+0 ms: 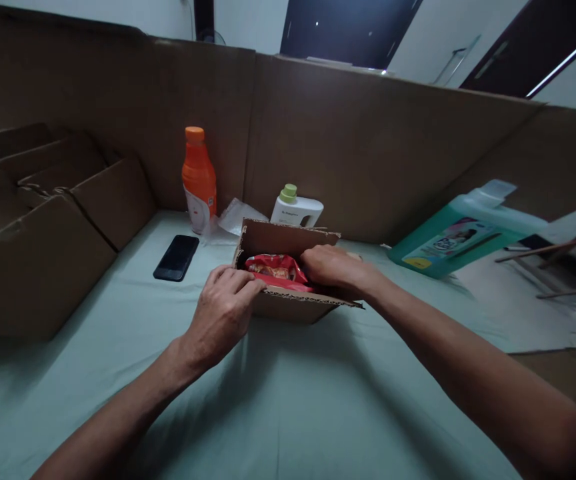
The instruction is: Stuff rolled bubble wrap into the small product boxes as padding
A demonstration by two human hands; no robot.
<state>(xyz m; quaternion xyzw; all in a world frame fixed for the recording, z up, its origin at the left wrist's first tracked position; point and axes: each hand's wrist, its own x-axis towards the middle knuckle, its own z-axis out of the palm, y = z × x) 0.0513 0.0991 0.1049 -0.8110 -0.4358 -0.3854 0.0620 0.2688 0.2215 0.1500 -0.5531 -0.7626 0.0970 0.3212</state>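
Note:
A small open cardboard box (291, 308) stands on the green cloth in front of me. Inside it lies a shiny red packet (281, 270) with a food picture on it. My left hand (225, 303) is closed over the box's front left corner, fingers bent over the rim and close to the packet. My right hand (335, 267) reaches into the right side of the box with curled fingers against the packet's right end. Its fingertips are partly hidden by the packet and the box.
Behind the box are an orange bottle (199, 180), a crumpled clear plastic bag (238, 217) and a white bottle with a green cap (295, 208). A black phone (177, 258) lies left, near large cardboard boxes (43, 260). A teal liquid jug (463, 230) leans right. A cardboard wall (343, 133) closes the back.

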